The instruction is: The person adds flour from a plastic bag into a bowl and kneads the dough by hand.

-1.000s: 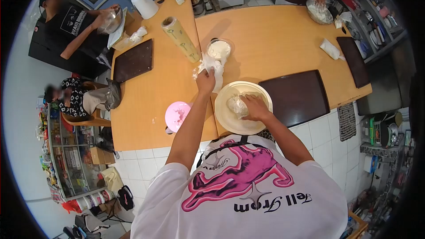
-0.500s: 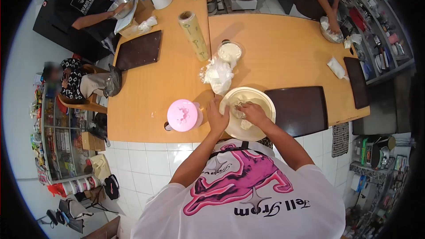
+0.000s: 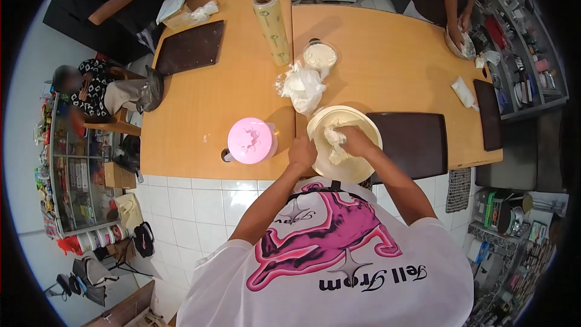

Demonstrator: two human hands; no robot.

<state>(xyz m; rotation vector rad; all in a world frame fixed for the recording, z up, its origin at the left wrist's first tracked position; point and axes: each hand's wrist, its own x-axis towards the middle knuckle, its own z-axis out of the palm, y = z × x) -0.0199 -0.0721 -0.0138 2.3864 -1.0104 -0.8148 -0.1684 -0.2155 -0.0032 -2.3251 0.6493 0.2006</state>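
1. Left hand (image 3: 302, 153): arm reaching forward, fingers curled onto the left rim of the bowl (image 3: 373, 128).
2. Right hand (image 3: 357, 141): dipped in, fingers against the dough (image 3: 335, 140); can't tell how closed.
3. Dough's sitting inside the bowl.

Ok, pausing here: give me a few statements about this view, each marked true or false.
1. The right hand touches the dough inside the cream bowl. True.
2. The left hand is at the bowl's rim. True.
3. The left hand holds the white plastic bag. False: the white plastic bag lies on the table.
4. The pink-lidded container is right of the bowl. False: the pink-lidded container is left of it.
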